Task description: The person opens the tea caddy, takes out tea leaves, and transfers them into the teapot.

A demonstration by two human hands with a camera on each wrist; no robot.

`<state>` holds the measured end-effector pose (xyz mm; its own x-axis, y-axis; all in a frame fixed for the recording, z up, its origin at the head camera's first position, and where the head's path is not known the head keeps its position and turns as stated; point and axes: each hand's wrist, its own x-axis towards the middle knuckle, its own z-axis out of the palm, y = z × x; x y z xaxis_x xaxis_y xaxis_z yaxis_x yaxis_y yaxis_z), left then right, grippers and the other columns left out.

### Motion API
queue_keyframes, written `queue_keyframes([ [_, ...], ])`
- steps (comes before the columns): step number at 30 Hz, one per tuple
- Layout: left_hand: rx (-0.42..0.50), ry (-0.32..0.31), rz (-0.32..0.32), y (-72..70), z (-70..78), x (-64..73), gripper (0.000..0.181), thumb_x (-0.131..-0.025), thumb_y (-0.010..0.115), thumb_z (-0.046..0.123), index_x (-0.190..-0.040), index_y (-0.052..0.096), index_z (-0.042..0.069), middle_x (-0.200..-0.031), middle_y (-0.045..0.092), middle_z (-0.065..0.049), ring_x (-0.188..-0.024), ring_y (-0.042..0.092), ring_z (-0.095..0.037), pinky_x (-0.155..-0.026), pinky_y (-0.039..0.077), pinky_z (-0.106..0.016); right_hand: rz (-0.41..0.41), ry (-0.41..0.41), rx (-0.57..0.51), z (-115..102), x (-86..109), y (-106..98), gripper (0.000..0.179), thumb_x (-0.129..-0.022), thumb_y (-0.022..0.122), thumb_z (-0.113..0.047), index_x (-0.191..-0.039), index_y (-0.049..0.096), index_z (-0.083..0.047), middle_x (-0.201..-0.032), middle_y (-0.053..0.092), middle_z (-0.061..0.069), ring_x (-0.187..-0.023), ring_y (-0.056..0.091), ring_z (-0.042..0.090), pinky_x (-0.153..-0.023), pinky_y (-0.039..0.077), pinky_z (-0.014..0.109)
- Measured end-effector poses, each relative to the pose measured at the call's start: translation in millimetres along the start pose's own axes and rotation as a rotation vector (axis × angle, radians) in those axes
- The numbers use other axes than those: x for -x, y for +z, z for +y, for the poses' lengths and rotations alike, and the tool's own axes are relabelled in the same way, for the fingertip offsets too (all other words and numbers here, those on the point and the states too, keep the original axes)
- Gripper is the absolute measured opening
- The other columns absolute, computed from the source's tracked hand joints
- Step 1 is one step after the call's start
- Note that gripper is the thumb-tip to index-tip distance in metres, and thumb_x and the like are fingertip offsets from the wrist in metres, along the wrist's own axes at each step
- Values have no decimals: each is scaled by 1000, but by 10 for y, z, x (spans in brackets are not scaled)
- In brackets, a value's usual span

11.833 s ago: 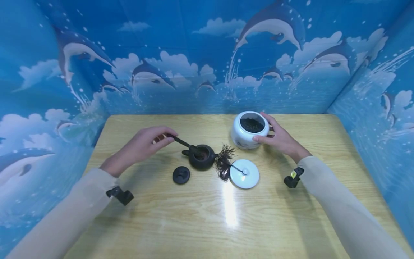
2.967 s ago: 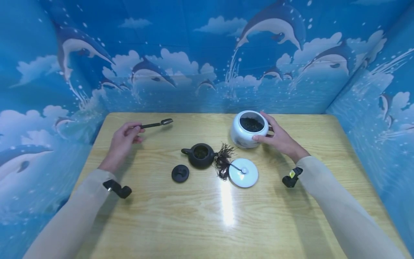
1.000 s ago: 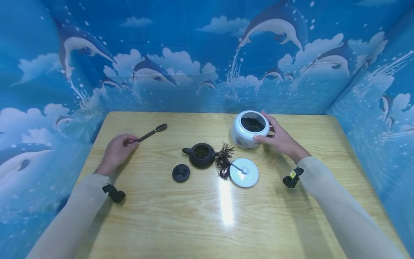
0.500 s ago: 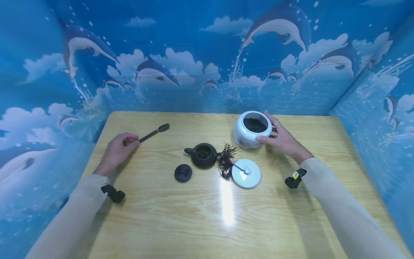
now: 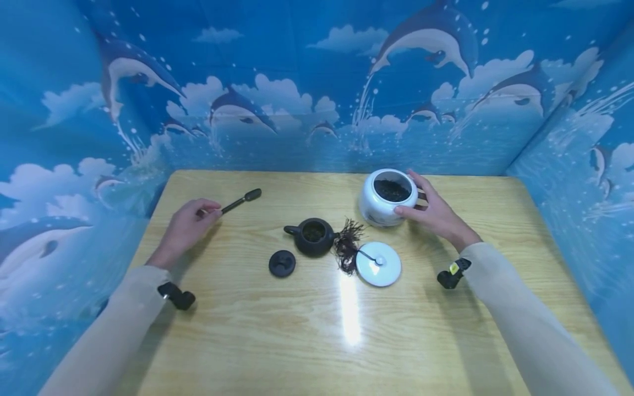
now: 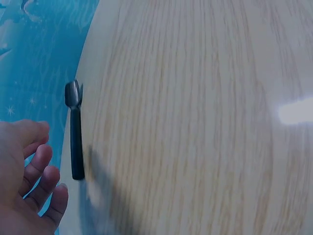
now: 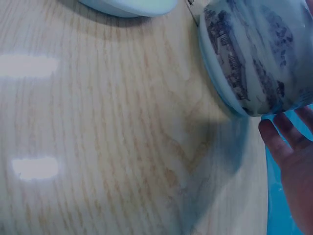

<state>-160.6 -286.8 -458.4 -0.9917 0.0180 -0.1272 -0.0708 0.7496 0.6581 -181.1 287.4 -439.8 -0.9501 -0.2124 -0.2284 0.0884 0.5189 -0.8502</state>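
The left hand is released: its fingers are loosely bent beside the handle end of a dark scoop, and the left wrist view shows a gap between them. The scoop lies on the far left of the wooden counter, its bowl pointing far and right. The right hand grasps a white jar at the far right, thumb on the near side and fingers around the right side. The jar's mouth is uncovered, with dark contents inside; the right wrist view shows a dark printed pattern on its wall.

Between the hands sits a dark teapot, handle to the left and spout to the right, its lid off. A small black lid lies just to its near left. Right of the spout is a bundle of dark, twiggy strands, next to a round white lid with a knob. Blue dolphin-print sheets stand behind the counter and along both sides.
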Motion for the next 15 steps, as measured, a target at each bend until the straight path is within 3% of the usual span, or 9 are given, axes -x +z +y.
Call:
queue_keyframes([
  [6,-13,66,-19,21,141,14,41,-113,61,37,-143,66,10,-129,65,-16,-116,62,-33,-90,53,-46,35,2,0,-115,22,-73,103,-103,75,-49,-175,2,-44,-185,10,-1,-168,21,37,-131,29,66],
  [12,-12,118,-56,63,320,26,41,-114,60,40,-143,67,12,-124,66,-12,-111,62,-30,-84,53,-43,86,-52,2,-314,-8,-165,99,-102,73,-54,-174,5,-47,-184,14,3,-167,23,39,-133,26,65],
  [15,6,130,-78,90,406,39,43,-113,61,41,-145,66,12,-127,67,-12,-113,63,-30,-90,55,-46,111,-86,19,-420,-37,-170,99,-101,75,-55,-174,9,-45,-183,19,3,-167,25,37,-134,25,61],
])
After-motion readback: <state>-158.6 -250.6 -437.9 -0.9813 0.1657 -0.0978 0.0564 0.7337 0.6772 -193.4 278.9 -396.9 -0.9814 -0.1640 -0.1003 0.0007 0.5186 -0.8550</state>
